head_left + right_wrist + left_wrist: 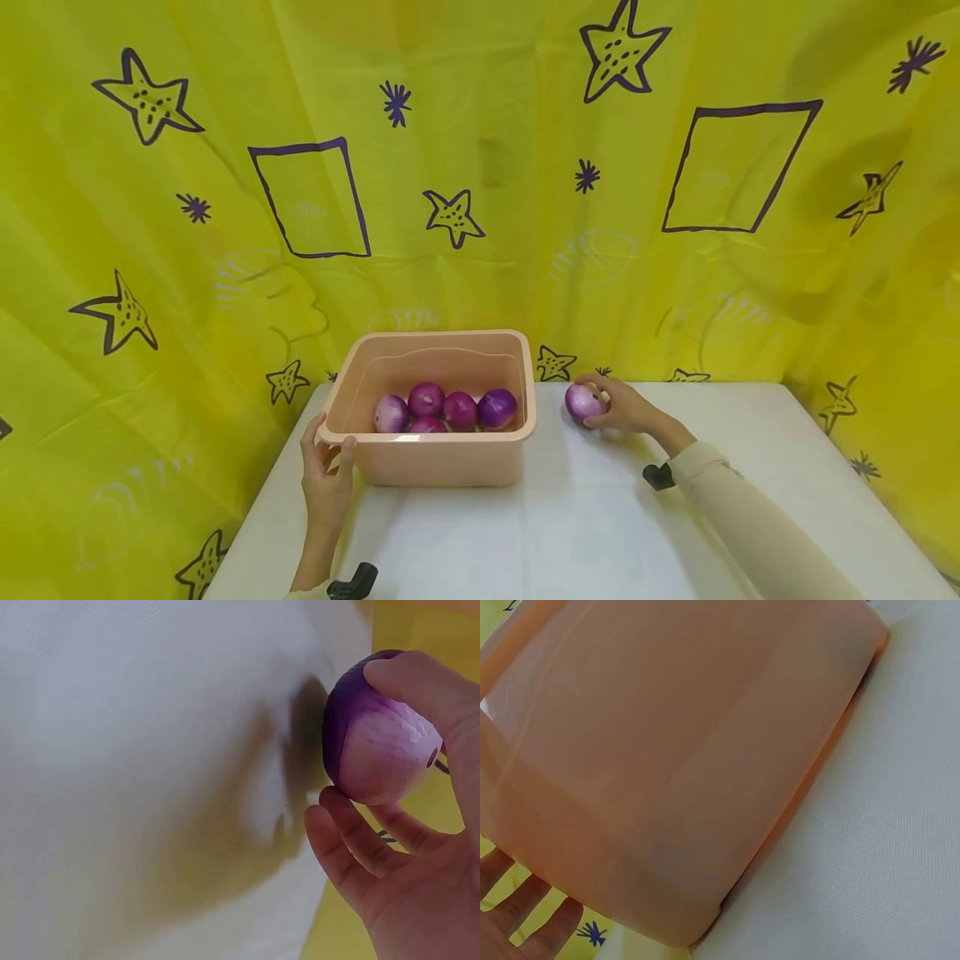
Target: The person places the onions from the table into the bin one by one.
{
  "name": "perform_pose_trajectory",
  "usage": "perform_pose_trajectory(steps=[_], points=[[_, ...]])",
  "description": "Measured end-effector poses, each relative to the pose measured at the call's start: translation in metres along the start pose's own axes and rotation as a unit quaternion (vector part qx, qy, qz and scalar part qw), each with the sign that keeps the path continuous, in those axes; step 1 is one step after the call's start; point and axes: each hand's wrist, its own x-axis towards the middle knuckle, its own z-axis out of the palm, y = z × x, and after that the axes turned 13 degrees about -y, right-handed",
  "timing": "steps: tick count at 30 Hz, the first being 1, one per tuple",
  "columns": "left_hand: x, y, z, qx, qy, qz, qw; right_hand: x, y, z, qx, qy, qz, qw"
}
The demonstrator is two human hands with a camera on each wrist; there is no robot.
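A peach plastic bin (442,462) stands on the white table (570,517) and holds several purple onions (459,410). My left hand (327,475) grips the bin's near left corner, thumb on the rim; in the left wrist view the bin wall (675,757) fills the frame with my fingertips (532,915) at the bottom left. To the right of the bin, my right hand (618,407) curls round one more purple onion (583,402) lying on the table. In the right wrist view the thumb and fingers (352,840) hold that onion (379,754).
A yellow cloth with purple stars and squares (480,183) hangs behind and to both sides of the table. The table's near edge and right side (787,433) lie bare. Black wrist camera mounts (658,476) show near both arms.
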Motion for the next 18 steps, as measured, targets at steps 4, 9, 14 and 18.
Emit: perform_pose_trajectory(steps=[4, 9, 14, 18], points=[[0.000, 0.000, 0.000, -0.001, -0.007, 0.000, 1.0000, -0.002, -0.009, -0.010, -0.021, -0.009, -0.024, 0.999], [0.000, 0.001, 0.000, 0.005, -0.008, -0.005, 0.9999, -0.005, -0.022, -0.028, -0.040, -0.017, -0.037, 0.998], [0.000, 0.002, 0.000, 0.004, -0.010, -0.007, 0.9999, -0.007, -0.039, -0.048, -0.059, -0.017, -0.042, 0.997], [0.000, 0.003, 0.000, 0.004, -0.012, -0.006, 0.9999, -0.007, -0.053, -0.066, -0.061, -0.006, -0.060, 0.996]])
